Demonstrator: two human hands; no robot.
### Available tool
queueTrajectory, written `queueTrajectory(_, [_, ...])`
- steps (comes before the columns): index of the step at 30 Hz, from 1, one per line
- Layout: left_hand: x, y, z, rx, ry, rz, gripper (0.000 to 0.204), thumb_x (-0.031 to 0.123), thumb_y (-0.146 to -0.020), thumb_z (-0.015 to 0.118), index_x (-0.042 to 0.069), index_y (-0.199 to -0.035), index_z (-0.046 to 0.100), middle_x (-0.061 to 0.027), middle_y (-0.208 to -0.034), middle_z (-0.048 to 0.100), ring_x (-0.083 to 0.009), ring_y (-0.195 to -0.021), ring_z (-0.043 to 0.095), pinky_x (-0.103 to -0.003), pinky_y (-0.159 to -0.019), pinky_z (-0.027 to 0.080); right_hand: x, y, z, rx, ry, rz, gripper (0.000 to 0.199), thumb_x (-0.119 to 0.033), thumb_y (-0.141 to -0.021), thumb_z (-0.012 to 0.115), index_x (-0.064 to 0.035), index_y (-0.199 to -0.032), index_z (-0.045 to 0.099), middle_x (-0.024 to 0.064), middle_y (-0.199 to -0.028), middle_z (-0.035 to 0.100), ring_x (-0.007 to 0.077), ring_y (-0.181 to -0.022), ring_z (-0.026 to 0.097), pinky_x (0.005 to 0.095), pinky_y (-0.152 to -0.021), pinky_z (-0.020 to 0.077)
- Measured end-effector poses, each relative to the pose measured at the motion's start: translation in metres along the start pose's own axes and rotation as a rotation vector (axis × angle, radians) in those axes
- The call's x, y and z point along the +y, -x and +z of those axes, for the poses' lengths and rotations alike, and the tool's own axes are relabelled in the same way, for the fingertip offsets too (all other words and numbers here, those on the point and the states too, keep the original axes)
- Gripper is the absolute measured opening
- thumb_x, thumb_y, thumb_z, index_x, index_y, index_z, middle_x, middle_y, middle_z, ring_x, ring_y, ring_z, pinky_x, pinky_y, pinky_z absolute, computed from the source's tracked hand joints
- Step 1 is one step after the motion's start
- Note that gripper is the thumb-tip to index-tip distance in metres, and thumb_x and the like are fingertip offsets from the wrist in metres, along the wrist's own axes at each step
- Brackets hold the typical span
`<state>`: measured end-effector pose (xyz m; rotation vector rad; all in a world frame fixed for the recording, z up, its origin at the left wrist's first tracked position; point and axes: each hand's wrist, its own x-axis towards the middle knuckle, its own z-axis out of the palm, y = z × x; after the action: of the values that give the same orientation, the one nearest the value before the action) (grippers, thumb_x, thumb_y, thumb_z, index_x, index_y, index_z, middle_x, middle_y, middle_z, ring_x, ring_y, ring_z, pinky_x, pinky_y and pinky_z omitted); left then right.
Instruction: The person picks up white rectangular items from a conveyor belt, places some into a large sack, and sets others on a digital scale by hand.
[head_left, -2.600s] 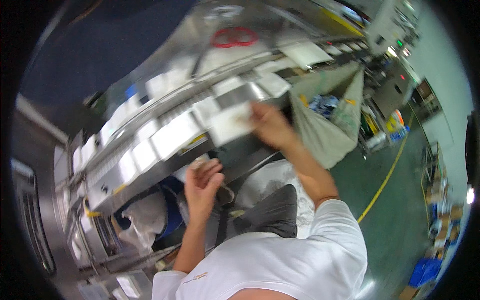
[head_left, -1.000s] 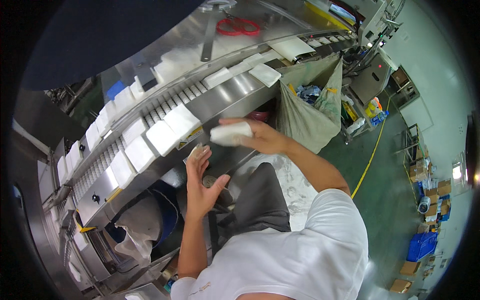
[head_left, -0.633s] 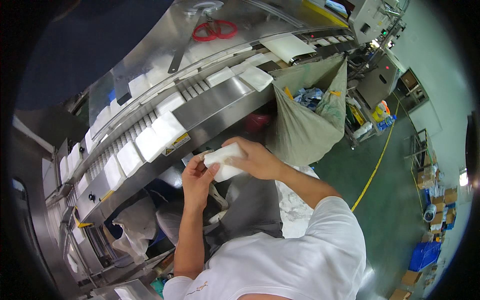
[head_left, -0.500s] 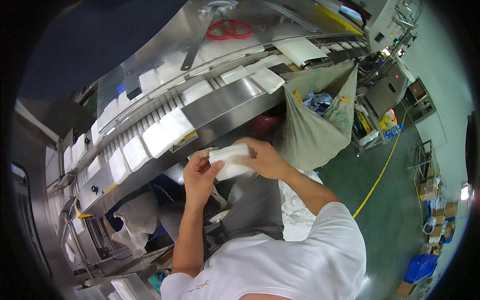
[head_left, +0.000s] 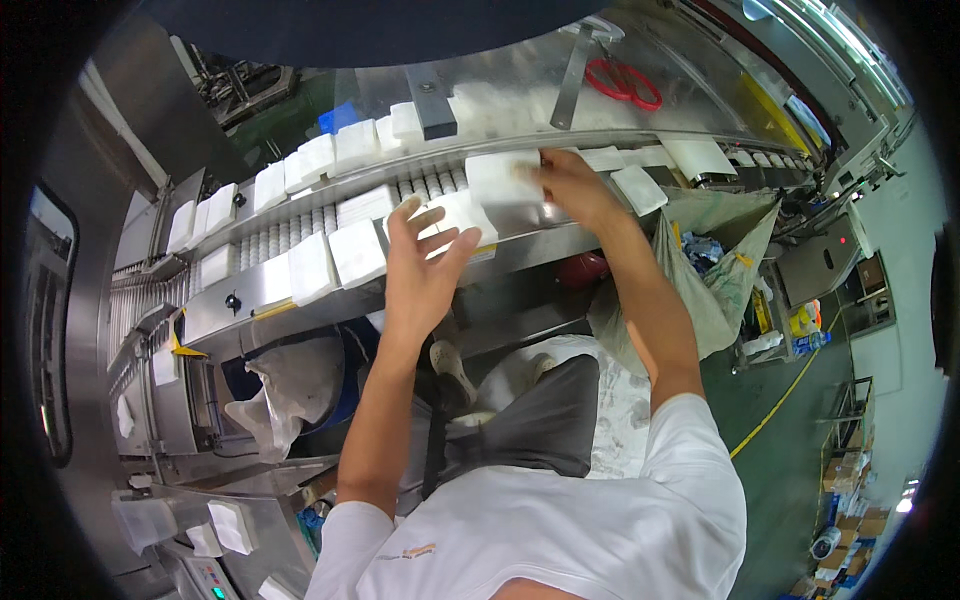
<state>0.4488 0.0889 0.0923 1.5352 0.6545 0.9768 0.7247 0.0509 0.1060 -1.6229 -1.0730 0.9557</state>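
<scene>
Over the conveyor (head_left: 420, 185), my right hand (head_left: 575, 187) grips the right end of a stack of white folded sheets (head_left: 498, 177), slightly blurred. My left hand (head_left: 422, 262) is open, fingers spread and empty, in front of another white stack (head_left: 462, 213) on the conveyor's near ledge; whether it touches that stack I cannot tell. Left of it, more white stacks (head_left: 357, 252) line the same ledge. A further row of white stacks (head_left: 314, 157) runs along the conveyor's far side.
Red-handled scissors (head_left: 625, 84) and a metal bar (head_left: 573, 78) lie on the far steel surface. A cloth sack (head_left: 690, 290) hangs open at the right, with blue scraps inside. A lined bin (head_left: 290, 390) stands below the conveyor at left. Cartons (head_left: 848, 470) are stacked far right.
Both hands have moved from near my lap forward to the conveyor. My left hand has let go of the white stack; my right hand carries it. The view has swung left.
</scene>
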Motion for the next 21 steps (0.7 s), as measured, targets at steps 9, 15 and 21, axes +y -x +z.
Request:
queueTrajectory(9, [0.008,0.096,-0.07,0.023,0.127,-0.105,0.06,-0.001,-0.096,0.071,0.003,-0.148,0.043,-0.0152,-0.138,0.06,-0.0222,-0.118,0.066,-0.033,-0.098,0.055,0.016,-0.093,-0.073,0.277,1.329,0.007,0.043,-0.032,-0.094,0.072,-0.0013,-0.123,0.063,0.0211,-0.118,0.069,0.0383,-0.11,0.068,0.0481,-0.088,0.0589])
queueTrajectory(15, [-0.007,0.153,-0.083,-0.022,0.197,-0.225,0.053,0.0,-0.097,0.071,0.005,-0.144,0.049,-0.0135,-0.134,0.063,-0.0199,-0.116,0.067,-0.034,-0.101,0.053,-0.008,-0.105,0.046,0.051,0.988,-0.4,0.035,-0.035,-0.093,0.063,-0.0016,-0.085,0.071,0.0241,-0.092,0.072,0.0418,-0.091,0.07,0.0535,-0.081,0.0537])
queueTrajectory(21, [0.003,0.162,-0.088,-0.096,0.154,-0.236,0.057,0.0,-0.095,0.072,0.005,-0.147,0.047,-0.0135,-0.136,0.062,-0.0206,-0.118,0.066,-0.033,-0.1,0.053,0.009,-0.159,0.139,-0.12,0.795,0.053,0.044,-0.043,-0.096,0.06,-0.0028,-0.091,0.077,0.0173,-0.088,0.074,0.029,-0.083,0.07,0.0488,-0.077,0.0545])
